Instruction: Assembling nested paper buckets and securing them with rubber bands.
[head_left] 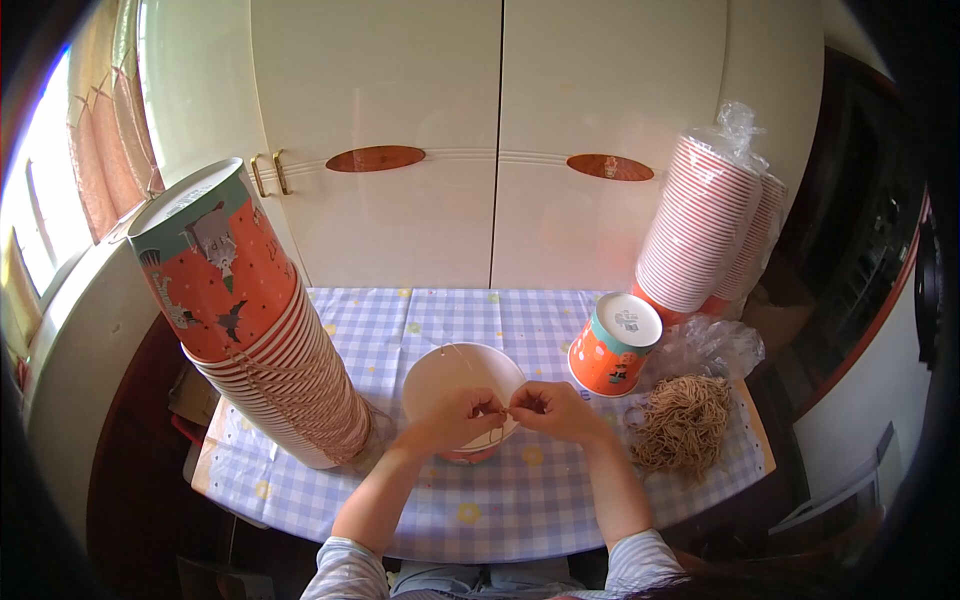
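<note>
A white-lined paper bucket (462, 370) stands mouth up in front of me, its orange outside showing low at the front. Over its near rim, my left hand (468, 415) and my right hand (552, 410) meet with fingertips pinched almost together. Both are closed on a thin tan cord (497, 434), part of which hangs in a small loop below the fingers. What exactly lies between the fingertips is too small to make out. To the right, a tangled heap of tan cords (685, 425) lies on the table. Beyond it, an orange and teal paper bucket (612, 350) rests upside down.
A tall leaning stack of nested buckets (275, 340), with tan cords hanging along its side, rises at the left. Bagged white buckets (695, 220) and crumpled clear plastic (715, 347) sit at the back right. A checked cloth (500, 510) covers the table; cabinet doors (400, 230) stand behind.
</note>
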